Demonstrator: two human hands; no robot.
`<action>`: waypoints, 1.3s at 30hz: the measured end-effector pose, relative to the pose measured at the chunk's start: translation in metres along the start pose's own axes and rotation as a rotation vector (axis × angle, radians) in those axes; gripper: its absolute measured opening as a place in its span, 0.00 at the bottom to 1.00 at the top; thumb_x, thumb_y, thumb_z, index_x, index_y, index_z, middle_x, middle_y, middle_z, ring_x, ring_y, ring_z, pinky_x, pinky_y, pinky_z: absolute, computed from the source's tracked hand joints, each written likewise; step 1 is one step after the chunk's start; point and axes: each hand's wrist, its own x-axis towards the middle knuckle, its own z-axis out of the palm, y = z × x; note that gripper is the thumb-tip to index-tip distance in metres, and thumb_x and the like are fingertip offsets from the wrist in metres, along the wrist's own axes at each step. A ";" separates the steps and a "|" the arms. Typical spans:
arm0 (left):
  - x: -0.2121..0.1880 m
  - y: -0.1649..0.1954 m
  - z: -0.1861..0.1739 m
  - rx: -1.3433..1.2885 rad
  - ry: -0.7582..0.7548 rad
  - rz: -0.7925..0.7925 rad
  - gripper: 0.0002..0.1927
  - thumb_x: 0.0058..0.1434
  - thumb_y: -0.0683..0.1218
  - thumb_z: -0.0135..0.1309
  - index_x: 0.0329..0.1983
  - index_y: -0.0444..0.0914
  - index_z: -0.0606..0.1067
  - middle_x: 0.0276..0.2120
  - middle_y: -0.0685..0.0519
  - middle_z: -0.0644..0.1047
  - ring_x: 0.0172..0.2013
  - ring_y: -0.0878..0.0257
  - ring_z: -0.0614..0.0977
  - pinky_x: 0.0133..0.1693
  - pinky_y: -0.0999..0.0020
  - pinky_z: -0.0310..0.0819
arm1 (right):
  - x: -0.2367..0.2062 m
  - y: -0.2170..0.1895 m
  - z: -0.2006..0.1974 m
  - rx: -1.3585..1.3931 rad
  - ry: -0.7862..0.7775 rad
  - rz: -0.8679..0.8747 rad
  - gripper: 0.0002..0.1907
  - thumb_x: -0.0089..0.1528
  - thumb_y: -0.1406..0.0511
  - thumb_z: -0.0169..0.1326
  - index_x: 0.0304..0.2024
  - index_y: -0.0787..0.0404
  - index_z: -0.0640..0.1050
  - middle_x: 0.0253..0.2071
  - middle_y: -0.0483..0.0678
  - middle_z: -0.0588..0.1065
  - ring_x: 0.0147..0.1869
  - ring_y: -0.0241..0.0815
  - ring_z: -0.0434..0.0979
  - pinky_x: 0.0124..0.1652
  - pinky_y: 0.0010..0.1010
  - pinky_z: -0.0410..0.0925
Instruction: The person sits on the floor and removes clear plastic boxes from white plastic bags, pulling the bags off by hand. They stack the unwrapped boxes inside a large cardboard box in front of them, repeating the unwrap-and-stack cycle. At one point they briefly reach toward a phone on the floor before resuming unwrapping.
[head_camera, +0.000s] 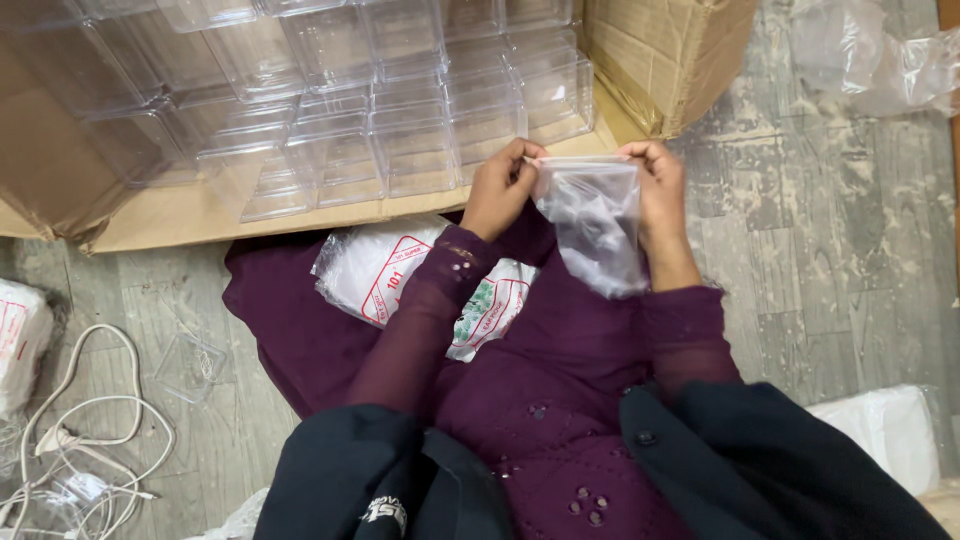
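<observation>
My left hand (503, 187) and my right hand (660, 195) both pinch the top edge of a small clear zip bag (593, 225) held above my lap. Something dark shows inside the bag, too blurred to identify. Each hand grips one upper corner, the bag hanging down between them. Under my left forearm a stack of flat plastic packets (385, 270) with red and green print lies on my purple garment (560, 380).
Several clear plastic boxes (400, 130) fill an open cardboard carton (660, 60) just beyond my hands. One loose clear box (190, 365) and white cables (90, 430) lie on the grey floor at left. Crumpled plastic (880, 60) sits top right, a white packet (885, 425) lower right.
</observation>
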 end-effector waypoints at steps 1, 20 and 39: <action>-0.002 -0.001 0.002 0.083 0.032 0.006 0.09 0.65 0.39 0.49 0.46 0.36 0.77 0.23 0.53 0.75 0.24 0.68 0.74 0.29 0.70 0.67 | 0.001 0.004 0.000 -0.102 -0.004 -0.015 0.05 0.67 0.71 0.51 0.42 0.65 0.79 0.36 0.43 0.77 0.39 0.28 0.74 0.41 0.20 0.68; -0.023 0.010 -0.070 0.601 0.269 0.176 0.09 0.69 0.49 0.56 0.41 0.39 0.78 0.33 0.48 0.82 0.30 0.56 0.83 0.32 0.63 0.75 | -0.019 0.016 -0.113 0.559 0.197 -0.008 0.20 0.74 0.56 0.53 0.58 0.65 0.75 0.58 0.52 0.74 0.64 0.45 0.76 0.66 0.42 0.72; -0.043 -0.013 -0.072 0.693 0.363 0.294 0.04 0.67 0.45 0.56 0.37 0.40 0.75 0.32 0.53 0.78 0.27 0.55 0.79 0.31 0.61 0.71 | 0.051 0.045 -0.147 0.565 0.314 0.042 0.33 0.72 0.55 0.50 0.75 0.54 0.55 0.72 0.54 0.62 0.75 0.56 0.69 0.69 0.49 0.69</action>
